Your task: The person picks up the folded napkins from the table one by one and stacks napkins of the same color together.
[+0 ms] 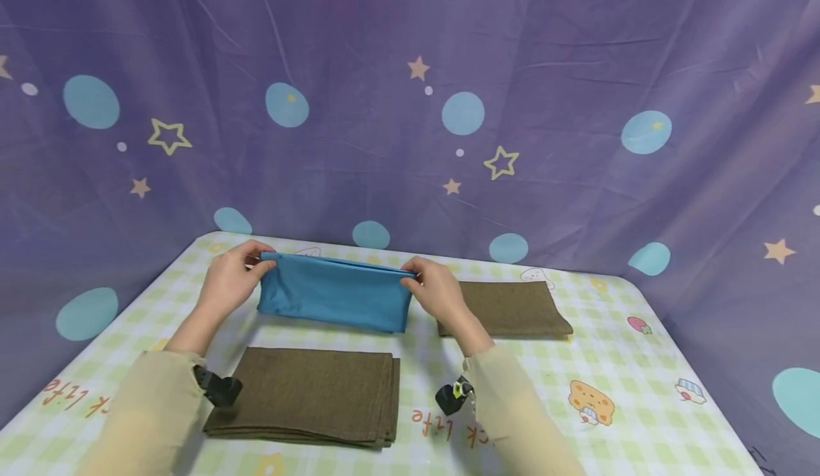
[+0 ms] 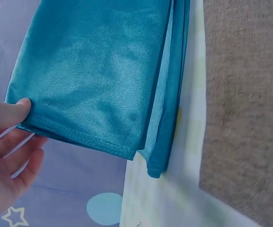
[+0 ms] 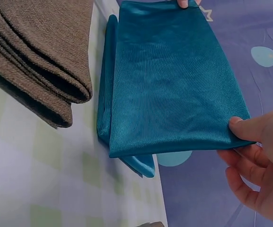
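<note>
Both hands hold up a folded blue cloth (image 1: 336, 294) by its upper corners, above the far half of the table. My left hand (image 1: 229, 277) pinches the left corner between thumb and fingers; in the left wrist view a stitched hem runs along that end of the blue cloth (image 2: 89, 75). At the opposite corner my right hand (image 1: 438, 289) pinches the fabric, thumb on the near face. The right wrist view shows another folded layer of the blue cloth (image 3: 174, 85) hanging behind the front panel.
A stack of folded brown cloths (image 1: 314, 394) lies at the near left, below the blue cloth. Another folded brown cloth (image 1: 512, 309) lies behind the right hand. Under them is a green-checked tablecloth (image 1: 628, 405), with a purple patterned curtain (image 1: 359, 106) behind and at the sides.
</note>
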Action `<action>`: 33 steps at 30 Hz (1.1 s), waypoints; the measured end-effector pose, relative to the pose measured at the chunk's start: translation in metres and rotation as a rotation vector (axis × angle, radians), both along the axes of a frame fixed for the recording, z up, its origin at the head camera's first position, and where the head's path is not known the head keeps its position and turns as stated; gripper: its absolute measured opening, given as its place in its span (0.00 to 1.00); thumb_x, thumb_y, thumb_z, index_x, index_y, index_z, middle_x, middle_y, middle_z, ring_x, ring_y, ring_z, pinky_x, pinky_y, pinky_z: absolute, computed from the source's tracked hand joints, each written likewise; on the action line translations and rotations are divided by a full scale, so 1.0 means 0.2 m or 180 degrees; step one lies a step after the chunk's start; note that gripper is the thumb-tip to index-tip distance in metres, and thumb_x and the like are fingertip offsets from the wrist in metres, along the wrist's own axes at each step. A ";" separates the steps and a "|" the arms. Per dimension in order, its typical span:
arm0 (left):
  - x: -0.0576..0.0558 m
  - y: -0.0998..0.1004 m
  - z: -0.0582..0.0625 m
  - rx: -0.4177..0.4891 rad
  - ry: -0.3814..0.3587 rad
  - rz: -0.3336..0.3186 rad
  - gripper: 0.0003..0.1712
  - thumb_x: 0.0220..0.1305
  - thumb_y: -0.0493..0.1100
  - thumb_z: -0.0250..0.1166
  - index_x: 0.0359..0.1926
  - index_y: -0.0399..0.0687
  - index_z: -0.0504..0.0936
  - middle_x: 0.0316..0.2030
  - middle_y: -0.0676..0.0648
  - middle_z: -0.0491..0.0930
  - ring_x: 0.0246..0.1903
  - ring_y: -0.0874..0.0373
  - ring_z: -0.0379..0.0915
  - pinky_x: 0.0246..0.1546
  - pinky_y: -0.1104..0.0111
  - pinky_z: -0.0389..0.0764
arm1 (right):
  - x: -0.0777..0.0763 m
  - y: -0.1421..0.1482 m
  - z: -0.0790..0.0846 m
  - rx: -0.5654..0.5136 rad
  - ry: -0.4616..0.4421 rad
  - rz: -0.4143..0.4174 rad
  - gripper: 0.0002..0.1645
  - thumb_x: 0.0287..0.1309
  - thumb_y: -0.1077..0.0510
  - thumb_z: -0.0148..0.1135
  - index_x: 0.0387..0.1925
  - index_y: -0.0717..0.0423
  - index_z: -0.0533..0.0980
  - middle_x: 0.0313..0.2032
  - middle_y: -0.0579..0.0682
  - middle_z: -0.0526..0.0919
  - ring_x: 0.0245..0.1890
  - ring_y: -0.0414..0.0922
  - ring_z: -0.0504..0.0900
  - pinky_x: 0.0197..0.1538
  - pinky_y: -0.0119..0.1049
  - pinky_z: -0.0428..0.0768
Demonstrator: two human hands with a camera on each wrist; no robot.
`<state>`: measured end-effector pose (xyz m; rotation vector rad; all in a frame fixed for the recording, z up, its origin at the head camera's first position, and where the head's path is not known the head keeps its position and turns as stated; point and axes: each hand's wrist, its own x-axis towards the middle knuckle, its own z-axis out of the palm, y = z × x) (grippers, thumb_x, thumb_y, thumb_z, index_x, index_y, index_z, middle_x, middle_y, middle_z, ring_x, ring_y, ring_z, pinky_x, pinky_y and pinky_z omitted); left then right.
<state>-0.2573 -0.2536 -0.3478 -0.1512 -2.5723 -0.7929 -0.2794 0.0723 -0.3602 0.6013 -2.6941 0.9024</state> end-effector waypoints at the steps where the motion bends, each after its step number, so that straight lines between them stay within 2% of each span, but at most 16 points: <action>1: 0.00 -0.01 0.01 -0.0003 0.0004 -0.0014 0.11 0.60 0.43 0.60 0.44 0.44 0.78 0.37 0.37 0.80 0.37 0.42 0.77 0.34 0.53 0.73 | 0.00 0.00 0.00 -0.0002 -0.0001 0.0012 0.09 0.55 0.54 0.61 0.39 0.49 0.79 0.35 0.45 0.82 0.32 0.41 0.78 0.34 0.35 0.74; 6: -0.01 -0.03 0.04 -0.0059 0.0040 -0.0044 0.10 0.60 0.42 0.60 0.42 0.43 0.78 0.37 0.37 0.80 0.36 0.43 0.78 0.34 0.53 0.74 | -0.02 -0.02 0.00 0.0020 -0.0027 0.0024 0.09 0.56 0.54 0.61 0.40 0.49 0.79 0.36 0.45 0.83 0.34 0.41 0.78 0.35 0.35 0.75; 12: -0.02 -0.05 0.06 -0.0096 -0.0099 -0.0020 0.13 0.62 0.44 0.59 0.45 0.42 0.77 0.39 0.37 0.79 0.38 0.42 0.76 0.33 0.54 0.74 | -0.04 -0.05 0.00 0.0056 -0.0095 0.0037 0.11 0.56 0.54 0.60 0.42 0.51 0.79 0.37 0.46 0.83 0.34 0.41 0.78 0.35 0.35 0.75; 18: -0.04 -0.07 0.05 -0.0139 -0.0138 0.0014 0.13 0.61 0.44 0.59 0.45 0.42 0.77 0.39 0.36 0.79 0.38 0.42 0.76 0.33 0.54 0.74 | -0.06 -0.08 -0.01 0.0015 -0.0213 -0.0018 0.12 0.56 0.53 0.60 0.42 0.49 0.79 0.38 0.45 0.83 0.33 0.41 0.78 0.34 0.36 0.75; 25: -0.08 -0.07 0.03 -0.0282 -0.0147 -0.0001 0.13 0.59 0.43 0.60 0.43 0.42 0.78 0.37 0.37 0.79 0.36 0.43 0.76 0.31 0.55 0.74 | -0.08 -0.09 -0.03 -0.0032 -0.0223 -0.0069 0.11 0.55 0.54 0.61 0.41 0.50 0.79 0.37 0.46 0.83 0.32 0.41 0.77 0.35 0.36 0.74; 33: -0.12 -0.07 0.01 -0.0349 -0.0234 0.0037 0.13 0.60 0.43 0.60 0.44 0.41 0.78 0.37 0.38 0.79 0.36 0.44 0.76 0.31 0.56 0.73 | -0.11 -0.10 -0.08 -0.0360 -0.0167 -0.0102 0.11 0.55 0.56 0.61 0.41 0.53 0.79 0.36 0.48 0.83 0.32 0.42 0.79 0.35 0.34 0.75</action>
